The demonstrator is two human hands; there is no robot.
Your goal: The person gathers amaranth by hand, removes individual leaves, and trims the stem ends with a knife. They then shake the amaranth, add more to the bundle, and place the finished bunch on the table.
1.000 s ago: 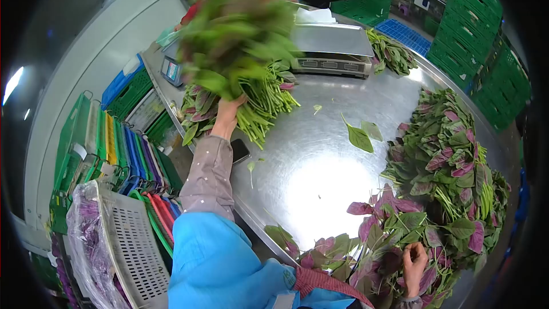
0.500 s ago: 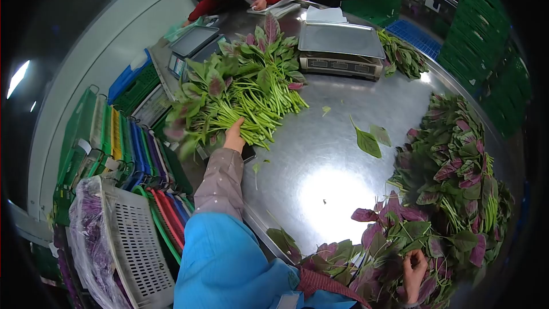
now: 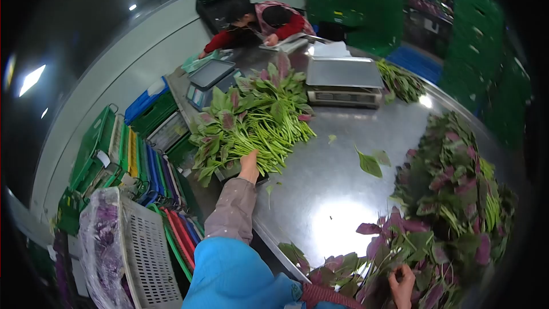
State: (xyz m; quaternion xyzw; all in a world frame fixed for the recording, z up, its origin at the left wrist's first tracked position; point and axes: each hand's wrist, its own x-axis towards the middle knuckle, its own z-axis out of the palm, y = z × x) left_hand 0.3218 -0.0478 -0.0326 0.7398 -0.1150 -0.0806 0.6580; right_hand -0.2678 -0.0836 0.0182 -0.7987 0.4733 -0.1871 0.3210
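A heap of amaranth (image 3: 257,120), green and purple leaves with pale green stems, lies on the steel table. My left hand (image 3: 249,166) is at the near side of this heap, closed on stems, its fingertips hidden among them. At the near edge, my right hand (image 3: 402,283) has its fingers curled in a pinch at loose purple-green amaranth (image 3: 423,246); the stem between the fingertips is hard to make out. Bundled amaranth (image 3: 457,177) is piled along the table's right side.
A weighing scale (image 3: 345,80) stands behind the heap, with another tray-topped scale (image 3: 211,74) to its left. Loose leaves (image 3: 369,164) lie mid-table (image 3: 309,189). Stacked crates (image 3: 146,240) line the left. Across the table a person (image 3: 269,23) in red sleeves leans over papers.
The view has tilted up, so the table sits lower in the picture. The blurred leaves left of my left hand now lie still. My right hand remains at the near amaranth, fingers still curled.
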